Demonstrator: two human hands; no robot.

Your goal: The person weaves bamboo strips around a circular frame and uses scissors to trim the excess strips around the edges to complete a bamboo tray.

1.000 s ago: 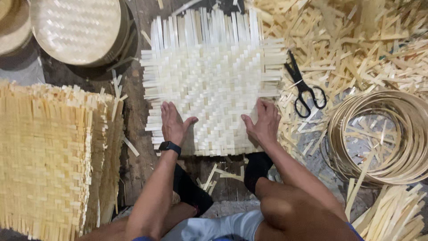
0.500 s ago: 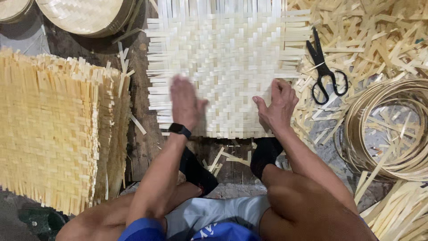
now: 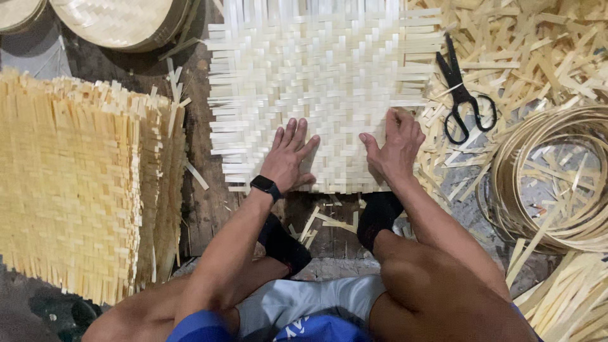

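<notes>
Pale woven bamboo mat [image 3: 323, 88] flat on the floor, left hand [image 3: 288, 158] and right hand [image 3: 396, 142] spread flat, grasping nothing, pressing its near edge, black scissors [image 3: 461, 95] just right of the mat, stacked yellow mats [image 3: 76, 183] left of it

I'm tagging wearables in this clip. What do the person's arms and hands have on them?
The left hand has a black smartwatch on a black band at the wrist. The right hand wears nothing. Both forearms are bare, with no gloves or rings visible; blue sleeve edges the left upper arm.
</notes>
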